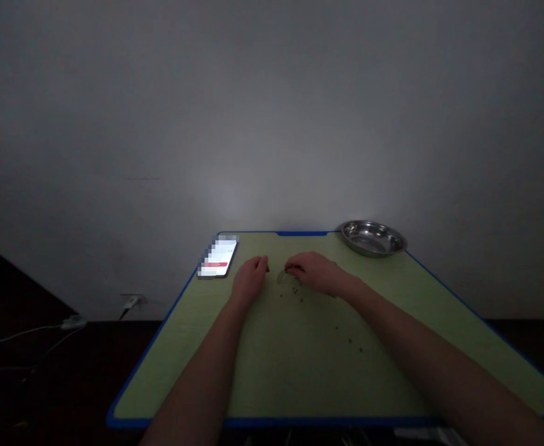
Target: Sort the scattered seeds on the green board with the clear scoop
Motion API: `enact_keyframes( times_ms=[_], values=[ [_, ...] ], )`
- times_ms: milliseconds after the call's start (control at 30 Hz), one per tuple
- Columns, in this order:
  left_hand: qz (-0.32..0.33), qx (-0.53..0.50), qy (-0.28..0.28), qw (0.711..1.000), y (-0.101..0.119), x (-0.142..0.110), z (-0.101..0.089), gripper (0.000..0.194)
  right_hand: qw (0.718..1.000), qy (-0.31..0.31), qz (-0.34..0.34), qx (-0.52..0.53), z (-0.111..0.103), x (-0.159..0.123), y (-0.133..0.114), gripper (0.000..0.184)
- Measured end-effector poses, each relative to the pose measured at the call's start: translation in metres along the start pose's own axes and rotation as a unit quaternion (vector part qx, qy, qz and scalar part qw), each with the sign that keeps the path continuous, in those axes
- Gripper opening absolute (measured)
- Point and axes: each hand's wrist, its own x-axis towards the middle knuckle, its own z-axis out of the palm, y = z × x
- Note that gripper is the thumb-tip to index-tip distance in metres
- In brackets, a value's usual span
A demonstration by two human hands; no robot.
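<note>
My left hand (250, 277) rests on the table, closed, with its fingers curled in and the thumb against them; whether it holds anything is hidden. To the right of it, my right hand (316, 271) is bent down in a pinch, its fingertips close to the tabletop. What the pinch holds is too small and dark to make out. Just by those fingertips lies a faint, pale curved outline (281, 277), whose kind I cannot tell. Several small dark bits (295, 291) are scattered below the right hand, and a few more bits (350, 341) lie nearer to me.
The green table (281, 371) has a blue rim and stands against a grey wall. A shiny metal bowl (374, 240) sits at its far right corner. At the far left lies a phone (228, 251) with a lit screen. Cables (58, 328) trail left of the table.
</note>
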Motion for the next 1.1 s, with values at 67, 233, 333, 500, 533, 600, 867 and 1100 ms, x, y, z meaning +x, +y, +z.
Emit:
enact_keyframes(
  times_ms=[67, 233, 333, 500, 533, 600, 867, 1100],
  values=[
    [0.001, 0.001, 0.001, 1.000, 0.001, 0.000, 0.000, 0.043, 0.999, 0.003, -0.004, 0.032, 0.001, 0.001, 0.000, 0.025],
    [-0.003, -0.004, 0.013, 1.000, 0.002, -0.001, -0.001, 0.042, 0.996, 0.001, -0.032, 0.079, 0.002, 0.010, -0.003, 0.024],
    [-0.010, -0.037, 0.049, 0.998, 0.002, 0.000, -0.002, 0.040, 0.996, -0.008, -0.038, 0.082, 0.004, 0.017, -0.005, 0.026],
    [-0.044, -0.087, 0.093, 0.991, 0.001, 0.002, -0.004, 0.040, 0.994, -0.031, -0.060, 0.090, 0.009, 0.023, -0.006, 0.027],
    [-0.046, -0.091, 0.091, 0.991, 0.001, 0.002, -0.003, 0.040, 0.993, -0.037, -0.063, 0.091, 0.010, 0.023, -0.006, 0.028],
    [-0.047, -0.094, 0.085, 0.991, 0.001, 0.002, -0.003, 0.041, 0.993, -0.044, -0.066, 0.091, 0.012, 0.023, -0.007, 0.028],
    [-0.038, -0.106, 0.081, 0.990, 0.000, 0.002, -0.002, 0.042, 0.992, -0.050, -0.059, 0.098, 0.018, 0.020, -0.006, 0.027],
    [-0.034, -0.107, 0.071, 0.991, 0.000, 0.002, -0.001, 0.040, 0.988, -0.061, -0.076, 0.116, 0.023, 0.021, -0.008, 0.024]
  ],
)
